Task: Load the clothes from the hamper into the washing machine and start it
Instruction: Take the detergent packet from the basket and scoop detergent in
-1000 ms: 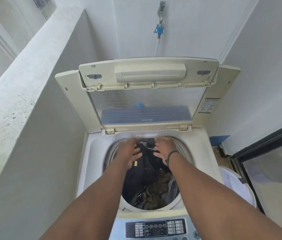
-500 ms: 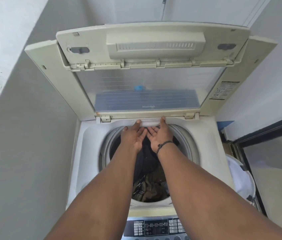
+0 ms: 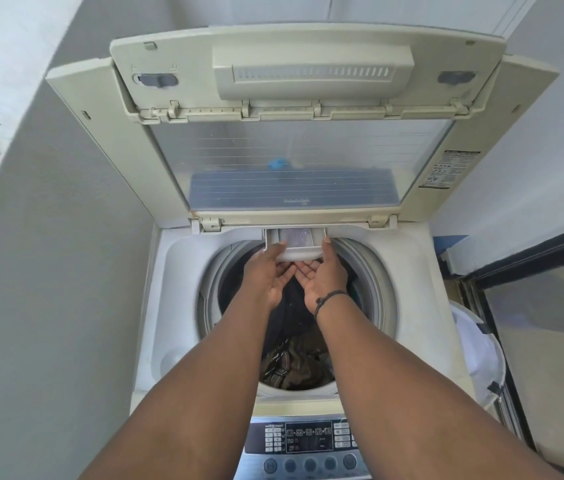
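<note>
narrow laundry nook, washing machine lid up. both hands, left hand and right hand, cup the detergent drawer at the tub's far rim, its long axis running left-right. clothes lie below, nearer.

One view only: head camera, above top-loading washer, looking steeply down and forward. Close range (forearms enter from bottom edge). Raised lid fills upper frame, control panel at bottom. Wide-angle bend at edges.
</note>
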